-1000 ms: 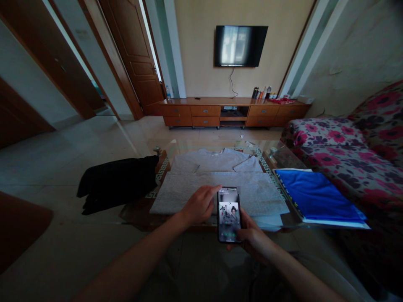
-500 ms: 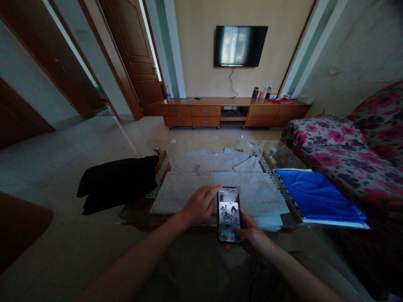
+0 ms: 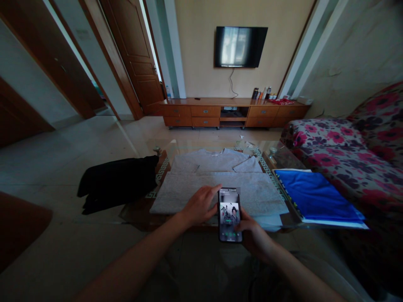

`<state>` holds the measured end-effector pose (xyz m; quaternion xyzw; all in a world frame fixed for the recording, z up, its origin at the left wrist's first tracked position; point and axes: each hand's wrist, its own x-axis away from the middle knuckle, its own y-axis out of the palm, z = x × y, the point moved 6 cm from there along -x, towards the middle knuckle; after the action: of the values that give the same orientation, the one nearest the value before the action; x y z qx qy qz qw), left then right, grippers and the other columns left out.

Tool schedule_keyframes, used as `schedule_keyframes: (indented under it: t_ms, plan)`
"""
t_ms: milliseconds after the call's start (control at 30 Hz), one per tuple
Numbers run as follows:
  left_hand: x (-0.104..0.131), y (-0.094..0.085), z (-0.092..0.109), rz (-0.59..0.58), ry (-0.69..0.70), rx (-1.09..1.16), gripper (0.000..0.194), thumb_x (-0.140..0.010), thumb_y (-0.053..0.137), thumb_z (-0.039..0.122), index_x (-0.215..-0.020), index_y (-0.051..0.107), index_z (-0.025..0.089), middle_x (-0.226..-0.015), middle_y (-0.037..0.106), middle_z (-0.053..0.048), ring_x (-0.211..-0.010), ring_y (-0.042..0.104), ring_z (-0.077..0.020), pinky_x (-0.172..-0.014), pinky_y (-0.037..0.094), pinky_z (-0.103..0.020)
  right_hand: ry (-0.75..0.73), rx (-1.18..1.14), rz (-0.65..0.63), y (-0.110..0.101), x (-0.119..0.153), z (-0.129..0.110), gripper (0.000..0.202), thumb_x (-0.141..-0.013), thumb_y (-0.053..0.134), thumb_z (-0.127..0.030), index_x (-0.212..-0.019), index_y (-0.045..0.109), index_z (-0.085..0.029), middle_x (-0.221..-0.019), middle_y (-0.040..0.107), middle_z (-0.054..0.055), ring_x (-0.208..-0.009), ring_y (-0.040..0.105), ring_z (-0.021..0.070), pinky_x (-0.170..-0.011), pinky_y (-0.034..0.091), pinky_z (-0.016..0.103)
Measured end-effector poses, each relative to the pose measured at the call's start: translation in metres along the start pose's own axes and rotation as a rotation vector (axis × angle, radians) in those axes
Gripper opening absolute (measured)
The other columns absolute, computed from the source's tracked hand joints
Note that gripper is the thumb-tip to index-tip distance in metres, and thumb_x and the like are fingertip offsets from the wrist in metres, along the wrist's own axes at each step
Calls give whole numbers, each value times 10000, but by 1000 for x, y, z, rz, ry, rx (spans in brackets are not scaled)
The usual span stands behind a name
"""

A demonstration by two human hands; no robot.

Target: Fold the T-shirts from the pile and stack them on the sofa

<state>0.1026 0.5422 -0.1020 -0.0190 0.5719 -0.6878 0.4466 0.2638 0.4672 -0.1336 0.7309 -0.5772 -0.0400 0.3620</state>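
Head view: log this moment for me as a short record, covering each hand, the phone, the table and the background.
Right hand: holds the phone, thumb over its lower screen
Left hand: at the phone's upper left edge; contact unclear
Phone state: tilted toward the camera, screen lit
Table: glass top, grey shirt laid out in the middle
Left of shirt: black cloth
Right of shirt: blue cloth
Background: TV on the wall, cabinet below
Far right: floral sofa

Dim light; television (image 3: 241,47) on beige wall (image 3: 195,50), wooden cabinet (image 3: 217,112) below; floral sofa (image 3: 341,147).
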Motion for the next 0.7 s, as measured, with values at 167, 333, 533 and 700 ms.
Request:
schedule_keyframes:
  t_ms: [167, 333, 533, 700]
  plan:
    - [3, 1, 2, 24, 10, 40, 700, -943, 610, 304, -1556, 284, 215, -1351, 608, -153, -1234, 600, -282, -1051, 504, -481, -80, 138, 125, -9, -2, -3, 549, -752, 743, -310, -1262, 557, -231, -1026, 705, 37, -902, 660, 227, -757, 513, 335]
    - [8, 6, 11, 60, 3, 94, 702, -967, 607, 384, -1559, 266, 223, -1393, 588, -157, -1257, 597, -281, -1037, 521, -470, -260, 591, 205, -11, -1, -18, 624, -696, 853, -464, -1189, 572, -202, -1023, 695, 52, -960, 642, 252, -826, 518, 367]
    - [12, -3, 30, 200, 133, 104, 775, -953, 612, 348, -1574, 167, 221, -1380, 593, -160, -1242, 610, -281, -1015, 532, -485, -437, 1022, 247, 4, 23, -45, 715, -631, 881, -429, -1227, 566, -189, -1018, 705, 71, -927, 650, 266, -811, 529, 380]
    - [9, -18, 13, 141, 178, 8, 637, -958, 552, 220, -1535, 287, 262, -1492, 509, -125, -1340, 530, -255, -1095, 473, -482, -598, 1333, 539, -54, 102, -81, 928, -641, 838, -487, -1436, 458, -198, -1166, 708, 123, -994, 692, 296, -822, 550, 368]
